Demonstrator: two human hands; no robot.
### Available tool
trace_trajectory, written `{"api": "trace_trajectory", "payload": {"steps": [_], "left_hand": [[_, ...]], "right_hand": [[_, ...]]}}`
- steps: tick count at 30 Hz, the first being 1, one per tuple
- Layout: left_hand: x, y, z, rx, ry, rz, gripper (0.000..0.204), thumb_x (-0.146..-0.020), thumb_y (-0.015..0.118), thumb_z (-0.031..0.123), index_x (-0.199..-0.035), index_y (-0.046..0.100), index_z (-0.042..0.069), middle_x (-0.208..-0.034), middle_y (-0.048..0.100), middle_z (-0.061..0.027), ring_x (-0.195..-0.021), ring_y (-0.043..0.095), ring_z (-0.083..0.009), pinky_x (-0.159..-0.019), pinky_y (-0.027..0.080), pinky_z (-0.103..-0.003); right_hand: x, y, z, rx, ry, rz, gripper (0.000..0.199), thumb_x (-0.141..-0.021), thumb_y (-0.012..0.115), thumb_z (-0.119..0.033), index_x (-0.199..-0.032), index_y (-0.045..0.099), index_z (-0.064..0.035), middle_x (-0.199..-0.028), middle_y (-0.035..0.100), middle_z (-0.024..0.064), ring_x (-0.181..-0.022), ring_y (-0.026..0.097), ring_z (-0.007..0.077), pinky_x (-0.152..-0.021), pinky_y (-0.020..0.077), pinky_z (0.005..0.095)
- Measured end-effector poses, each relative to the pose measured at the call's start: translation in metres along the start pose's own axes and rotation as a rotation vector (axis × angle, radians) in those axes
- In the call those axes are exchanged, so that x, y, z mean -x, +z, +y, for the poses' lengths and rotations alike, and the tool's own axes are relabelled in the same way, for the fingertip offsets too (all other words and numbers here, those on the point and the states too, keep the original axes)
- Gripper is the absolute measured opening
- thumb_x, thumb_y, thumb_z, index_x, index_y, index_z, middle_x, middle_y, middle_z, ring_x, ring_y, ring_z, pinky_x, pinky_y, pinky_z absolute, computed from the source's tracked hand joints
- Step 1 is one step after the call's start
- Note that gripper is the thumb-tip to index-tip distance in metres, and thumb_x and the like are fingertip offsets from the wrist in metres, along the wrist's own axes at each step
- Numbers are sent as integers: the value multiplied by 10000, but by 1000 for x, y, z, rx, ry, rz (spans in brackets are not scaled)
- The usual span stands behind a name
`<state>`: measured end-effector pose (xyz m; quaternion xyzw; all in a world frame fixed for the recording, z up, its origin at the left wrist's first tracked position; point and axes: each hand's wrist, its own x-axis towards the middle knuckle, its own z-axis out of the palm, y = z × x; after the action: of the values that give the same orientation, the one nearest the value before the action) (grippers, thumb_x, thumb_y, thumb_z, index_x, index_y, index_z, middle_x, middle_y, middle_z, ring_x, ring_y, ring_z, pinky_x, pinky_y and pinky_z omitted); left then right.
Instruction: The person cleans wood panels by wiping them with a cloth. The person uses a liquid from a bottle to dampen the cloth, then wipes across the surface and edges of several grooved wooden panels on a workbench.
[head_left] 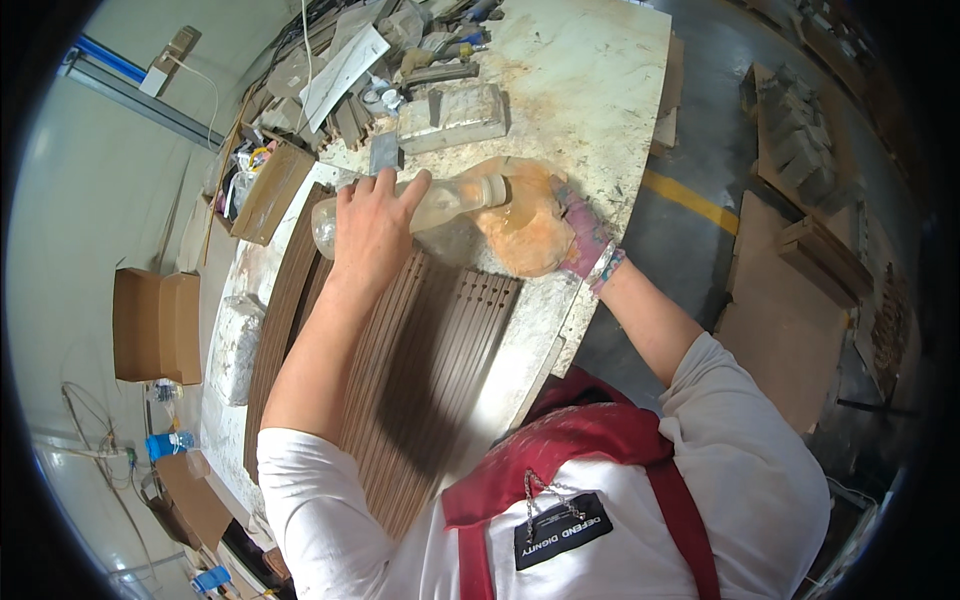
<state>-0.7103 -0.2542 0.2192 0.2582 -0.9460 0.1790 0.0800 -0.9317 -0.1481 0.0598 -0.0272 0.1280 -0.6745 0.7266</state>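
My bare left hand [373, 222] is wrapped around a clear plastic bottle [443, 205], which lies tilted on its side with its neck pointing right. The bottle's mouth is over a pale cloth [527, 238] with orange stains. On the cloth's right edge, my right hand [585, 235], in a purple patterned glove, grips the bunched fabric; its fingertips are partly hidden. Below the bottle, a stack of long brown grooved strips [430, 350] lies side by side on the worktable [575, 75].
A whitish block [455, 118] sits beyond the bottle, with cluttered tools and scraps [350, 85] behind it. Cardboard boxes [155, 325] stand at the left. A wrapped white bundle [238, 345] lies beside the strips. Flat cardboard [785, 310] rests on the floor at right.
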Motion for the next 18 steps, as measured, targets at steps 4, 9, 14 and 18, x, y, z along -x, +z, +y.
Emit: {"api": "trace_trajectory", "payload": {"steps": [4,9,14,18], "left_hand": [[0,6,1,-1,42,3,561,-711,614,-13,-1230,567,195,-968,550,-96,-933,577,-288,-790,431,-436],[-23,17,5,18,49,-62,555,-733,580,-31,-1236,566,202,-982,559,-96,-945,583,-282,-815,438,-433],[-23,55,-6,77,55,-72,605,-684,670,13,-1247,564,208,-993,563,-88,-986,584,-281,-840,433,-435],[-20,100,-6,250,-7,31,659,-631,757,86,-1249,556,196,-1048,588,-53,-1057,567,-272,-881,422,-471]], "right_hand": [[-1,-3,4,15,-43,-75,602,-932,561,-445,-1385,430,-70,-1353,523,145,-1233,520,297,-1022,448,451],[-3,-8,7,34,-67,30,588,-954,522,-435,-1385,423,-48,-1361,510,157,-1237,513,305,-1038,436,436],[-19,-21,-13,-62,-46,37,568,-972,492,-413,-1382,417,-25,-1356,511,169,-1231,517,308,-1039,438,436],[-27,-30,-23,114,-119,-96,665,-967,440,-469,-1441,322,-19,-1421,421,223,-1250,495,355,-1022,441,505]]}}
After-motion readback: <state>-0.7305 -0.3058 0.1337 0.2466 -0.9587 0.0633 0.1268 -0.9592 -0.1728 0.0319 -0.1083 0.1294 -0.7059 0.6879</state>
